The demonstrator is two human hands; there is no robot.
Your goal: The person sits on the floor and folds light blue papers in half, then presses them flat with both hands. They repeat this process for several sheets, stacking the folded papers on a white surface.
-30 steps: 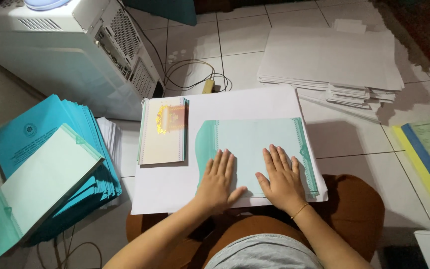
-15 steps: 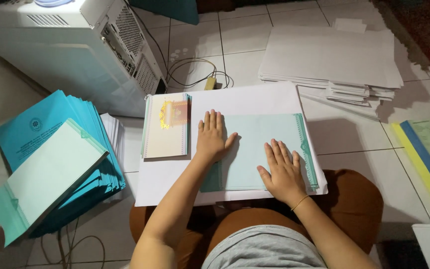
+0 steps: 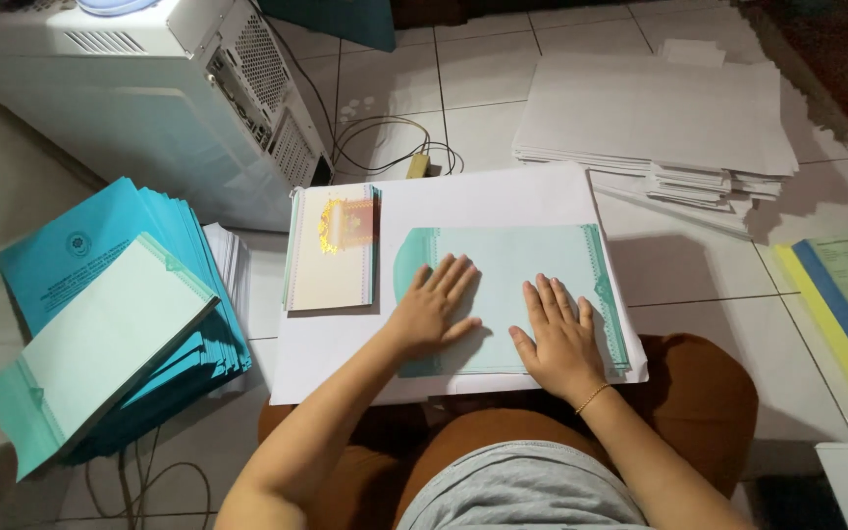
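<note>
- Left hand (image 3: 431, 312) lies flat, fingers spread, on the pale teal sheet (image 3: 507, 294), gripping nothing
- Right hand (image 3: 558, 334) lies flat beside it on the same sheet, fingers spread
- The sheet lies on a white board (image 3: 483, 201) across the lap
- Cream booklet (image 3: 331, 257) sits just left of the sheet
- Teal folder stack (image 3: 100, 304) lies on the floor, far left

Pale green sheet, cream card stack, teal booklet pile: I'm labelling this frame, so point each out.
pale green sheet (image 3: 503, 257): head view, bare upper middle.
cream card stack (image 3: 331, 270): head view, middle of the top card.
teal booklet pile (image 3: 61, 257): head view, uncovered teal cover.
</note>
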